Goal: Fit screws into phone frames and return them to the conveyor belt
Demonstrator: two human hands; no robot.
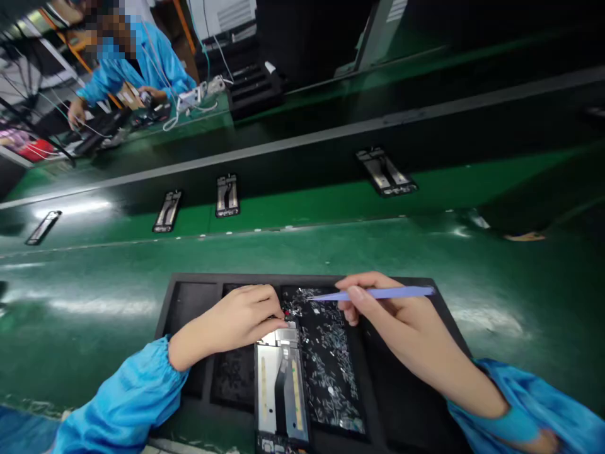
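Observation:
My right hand [392, 309] holds purple tweezers [392, 292] in a pinch. Their tips point left over a black compartment strewn with many tiny clear and silvery pieces [331, 372]. Below and left of the tips lies an opened phone assembly [295, 384], with a silvery plate, two yellowish strips and a black ribbon cable. My left hand [250, 318] is closed at its top end, thumb and fingers on that edge; the exact grip is partly hidden. A small red spot shows beside the fingertips. The assembly overlaps the black divided tray [189, 277].
Beyond the green bench [118, 271] runs a strip bearing several similar phone assemblies, such as one phone assembly [386, 171] at right and another [227, 195] nearer the middle. Across from me a person in blue sleeves [165, 63] works among cables and black trays [253, 85].

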